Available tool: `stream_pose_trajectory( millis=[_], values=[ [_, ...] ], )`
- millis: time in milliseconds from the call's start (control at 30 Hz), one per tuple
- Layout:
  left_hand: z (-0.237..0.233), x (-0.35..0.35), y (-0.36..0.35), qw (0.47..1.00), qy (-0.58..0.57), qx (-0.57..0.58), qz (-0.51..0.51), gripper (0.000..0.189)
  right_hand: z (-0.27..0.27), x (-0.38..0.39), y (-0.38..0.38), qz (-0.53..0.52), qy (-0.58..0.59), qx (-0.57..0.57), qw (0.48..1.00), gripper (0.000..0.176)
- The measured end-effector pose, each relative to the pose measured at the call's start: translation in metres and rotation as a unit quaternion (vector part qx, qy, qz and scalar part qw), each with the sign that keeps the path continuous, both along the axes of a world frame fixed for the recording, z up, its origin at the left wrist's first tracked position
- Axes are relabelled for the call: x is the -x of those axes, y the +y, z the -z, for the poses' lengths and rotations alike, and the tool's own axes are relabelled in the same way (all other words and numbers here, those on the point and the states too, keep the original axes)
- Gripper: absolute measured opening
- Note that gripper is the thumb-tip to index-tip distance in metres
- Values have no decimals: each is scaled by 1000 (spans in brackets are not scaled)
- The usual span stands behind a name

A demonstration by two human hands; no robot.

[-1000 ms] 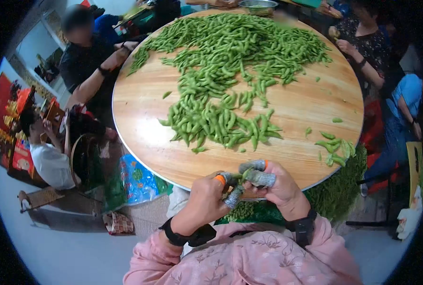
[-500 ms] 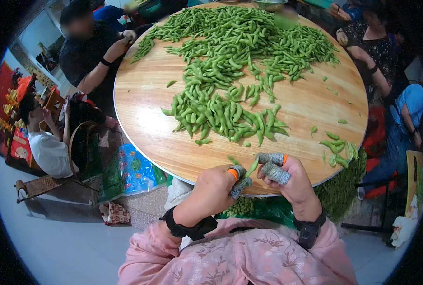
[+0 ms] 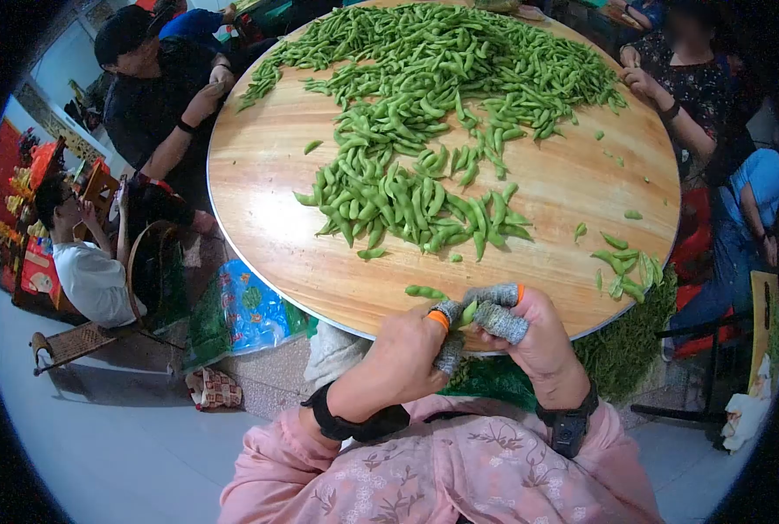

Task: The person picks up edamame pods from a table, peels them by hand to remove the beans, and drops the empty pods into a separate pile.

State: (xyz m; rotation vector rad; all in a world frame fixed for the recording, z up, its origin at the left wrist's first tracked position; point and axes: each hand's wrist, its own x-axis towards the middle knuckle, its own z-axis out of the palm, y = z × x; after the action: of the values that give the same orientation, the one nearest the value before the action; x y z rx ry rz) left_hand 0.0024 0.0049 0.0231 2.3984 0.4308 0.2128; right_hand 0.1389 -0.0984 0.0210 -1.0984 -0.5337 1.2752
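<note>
At the near edge of the round wooden table, my left hand and my right hand meet with fingers pinched together. Knitted grey covers with orange bands wrap the thumbs and forefingers. A green edamame pod is caught between the fingertips of both hands, partly hidden by the covers. Just beyond my left forefinger lies another pod. Farther in, a big heap of edamame pods spreads from the table's middle to its far side.
A small pile of flattened pods lies at the right edge. Green stalks are heaped below the table there. People sit around: one in a black cap at left, one in a patterned top at right. A blue plastic bag is on the floor.
My left hand has come closer to the right, and less of the pod between them shows. The people on both sides have shifted their hands a little.
</note>
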Motion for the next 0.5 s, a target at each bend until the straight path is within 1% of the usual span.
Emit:
stream_pose_trajectory(
  millis=[67,133,167,233,367,467,500],
  values=[
    [1,0,-2,999,-23,21,-19,38,-3,0,0,5,-10,2,1000,18],
    [1,2,-4,998,-9,-52,-32,39,-2,1,-1,3,-37,-10,999,17],
    [1,2,-3,998,-9,-51,-32,39,-2,1,-1,3,-37,-10,999,17],
    [2,3,-3,996,-20,-85,-29,39,-3,1,-3,2,-74,-3,997,16],
    [6,4,-3,995,-28,-94,-31,40,0,1,-5,-4,-56,1,998,15],
    [5,6,-3,995,-10,-89,-31,40,1,2,-4,-9,-39,7,999,14],
    [3,5,-3,995,12,-94,-30,38,1,2,-3,-13,-45,4,999,12]
  ],
)
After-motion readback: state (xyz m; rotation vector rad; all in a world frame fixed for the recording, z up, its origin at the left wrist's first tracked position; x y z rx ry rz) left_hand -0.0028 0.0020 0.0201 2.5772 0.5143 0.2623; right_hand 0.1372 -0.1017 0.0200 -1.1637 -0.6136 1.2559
